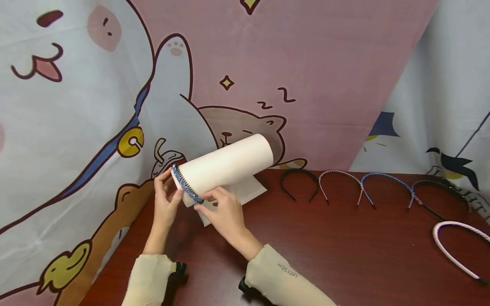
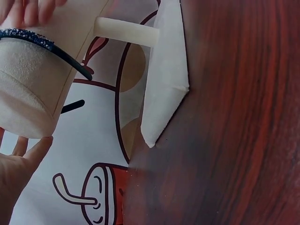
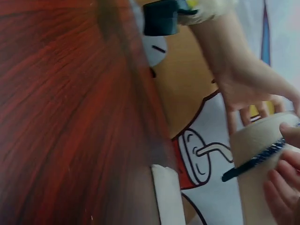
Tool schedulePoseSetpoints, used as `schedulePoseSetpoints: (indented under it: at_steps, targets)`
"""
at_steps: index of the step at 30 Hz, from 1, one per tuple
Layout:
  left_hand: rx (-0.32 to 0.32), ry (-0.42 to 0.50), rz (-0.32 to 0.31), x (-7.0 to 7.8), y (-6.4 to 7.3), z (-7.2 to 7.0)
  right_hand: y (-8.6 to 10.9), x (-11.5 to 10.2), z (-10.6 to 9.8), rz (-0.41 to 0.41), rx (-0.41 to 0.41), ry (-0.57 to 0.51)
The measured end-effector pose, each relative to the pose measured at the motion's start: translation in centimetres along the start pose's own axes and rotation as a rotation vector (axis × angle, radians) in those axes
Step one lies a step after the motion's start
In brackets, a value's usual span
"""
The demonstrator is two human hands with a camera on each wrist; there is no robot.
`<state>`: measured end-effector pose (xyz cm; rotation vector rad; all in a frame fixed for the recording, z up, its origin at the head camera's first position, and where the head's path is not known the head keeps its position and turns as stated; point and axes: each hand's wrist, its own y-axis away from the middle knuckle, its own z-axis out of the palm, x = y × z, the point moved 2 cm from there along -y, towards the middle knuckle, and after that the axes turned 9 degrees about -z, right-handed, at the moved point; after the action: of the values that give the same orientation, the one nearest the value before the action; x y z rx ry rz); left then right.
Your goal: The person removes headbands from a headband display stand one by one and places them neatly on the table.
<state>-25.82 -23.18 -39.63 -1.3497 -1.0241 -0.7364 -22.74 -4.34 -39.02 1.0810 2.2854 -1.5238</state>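
Observation:
A blue glittery headband (image 1: 186, 184) with dark comb teeth curves around the near left end of a white cylindrical display stand (image 1: 229, 163). In the left wrist view, the dark ends of the headband (image 2: 70, 61) stick out past the side of the cylinder. My right hand (image 1: 227, 212) pinches the band between thumb and fingers, low on the roll in the head view. My left hand (image 1: 165, 208) is at the cylinder's end, its spread fingers touching the rim; the right wrist view shows these fingers (image 3: 246, 115) along the end edge.
A short post joins the cylinder to a white flat base (image 2: 166, 79) on the dark red wooden table (image 1: 325, 255). Along the back right stand several headbands, including a black one (image 1: 300, 172) and a blue one (image 1: 386, 175). A pink headband (image 1: 451, 255) lies nearer. A cartoon-printed cloth (image 1: 325, 76) hangs behind.

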Motion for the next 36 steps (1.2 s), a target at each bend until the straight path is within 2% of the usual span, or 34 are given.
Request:
schedulePoseSetpoints:
  at_steps: [4,8,15,22,33,36]
  targets:
    - [0.007,-0.004,-0.002,-0.1,0.1,0.1,0.0,-0.3,1.2,-0.035,0.057,0.167]
    - [0.017,-0.01,-0.013,0.0,0.1,0.1,-0.1,-0.2,1.4,-0.048,0.085,0.19]
    - [0.014,0.01,-0.014,0.2,-0.2,0.2,-0.1,0.5,0.4,-0.021,0.066,0.012]
    - [0.02,0.013,-0.011,0.1,-0.2,0.0,-0.7,1.7,-1.5,0.051,0.12,-0.173]
    - [0.015,0.042,-0.027,0.0,-0.2,0.0,-2.0,4.1,-3.9,0.138,0.178,-0.222]
    - [0.01,0.054,-0.022,0.0,-0.2,0.1,-2.3,4.7,-4.7,0.164,0.216,-0.259]
